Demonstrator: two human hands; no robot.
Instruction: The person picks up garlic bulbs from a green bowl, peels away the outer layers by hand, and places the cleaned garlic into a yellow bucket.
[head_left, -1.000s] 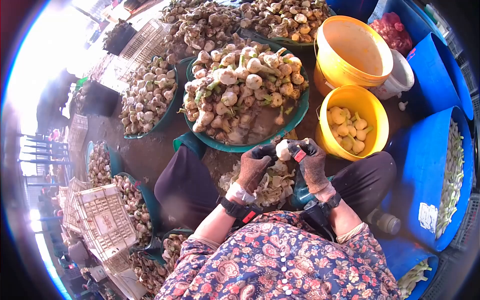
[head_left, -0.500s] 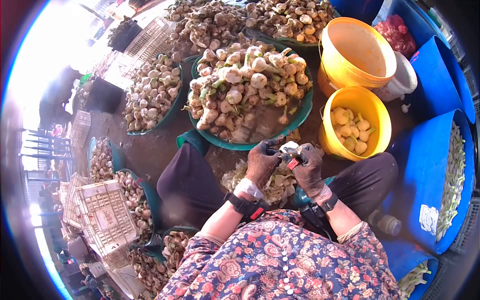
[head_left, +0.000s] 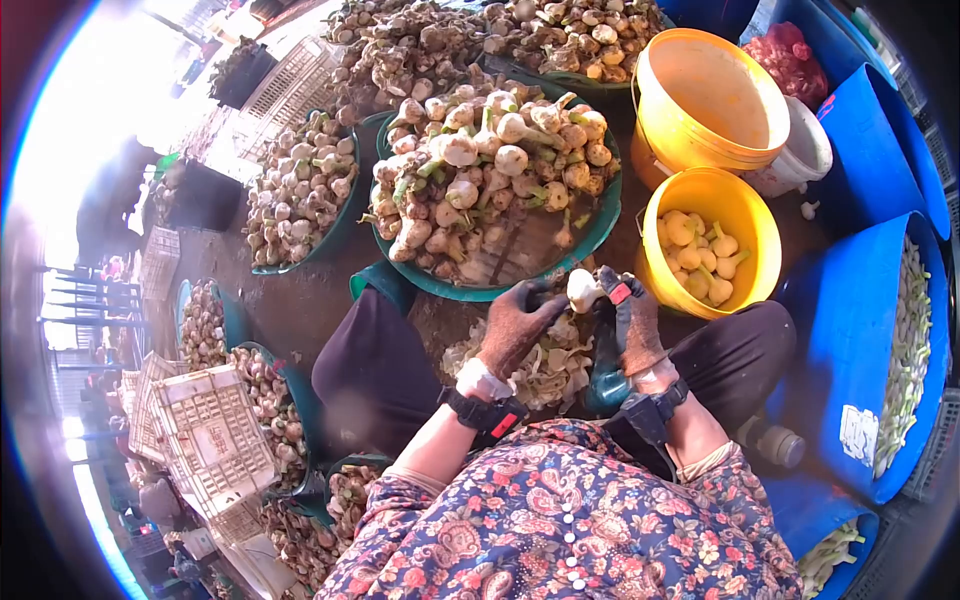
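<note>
Garlic bulb [head_left: 581,289] pinched between left hand [head_left: 512,328] and right hand [head_left: 636,325], centre frame.
Judged light, firm, papery-skinned; best gripped around the body.

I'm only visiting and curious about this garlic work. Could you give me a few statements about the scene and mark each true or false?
1. The left hand and the right hand both wear gloves. True.
2. The two hands meet at a garlic bulb. True.
3. The small yellow bucket is empty. False: it holds peeled garlic bulbs.
4. The green basin ahead of the person is piled with unpeeled garlic. True.
5. The larger yellow bucket is heaped with garlic. False: nothing shows inside it.
</note>
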